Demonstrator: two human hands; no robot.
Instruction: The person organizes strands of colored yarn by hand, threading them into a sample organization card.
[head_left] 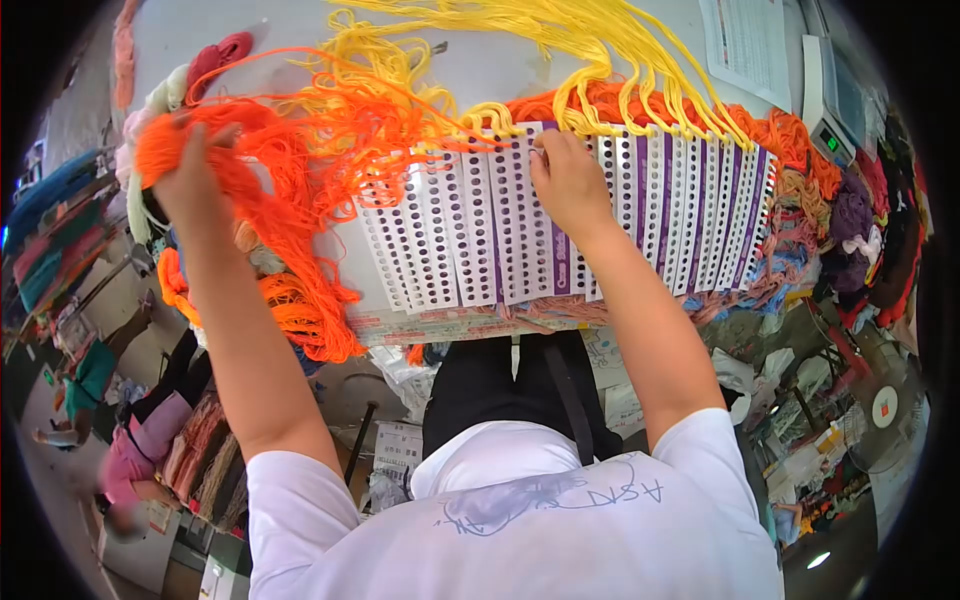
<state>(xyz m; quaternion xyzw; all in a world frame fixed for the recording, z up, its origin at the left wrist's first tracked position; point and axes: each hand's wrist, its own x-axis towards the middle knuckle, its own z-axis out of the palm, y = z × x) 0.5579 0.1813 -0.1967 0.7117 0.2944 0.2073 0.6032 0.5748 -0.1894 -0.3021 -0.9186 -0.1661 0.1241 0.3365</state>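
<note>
My left hand (192,172) is closed around a bunch of orange yarn (290,190) that trails over the left table edge and toward the cards. My right hand (566,178) rests on a row of white perforated cards (470,240) with purple stripes, fingertips at the top edge of one card where yarn is threaded. Yellow yarn (590,50) fans out above the cards, with orange yarn (640,105) looped along their top edge on the right.
A grey table (500,70) holds the cards. Pink and cream yarn skeins (190,75) lie at the far left. A printed sheet (745,40) and a scale (830,95) sit at the upper right. Mixed yarn bundles (850,220) pile at the right edge.
</note>
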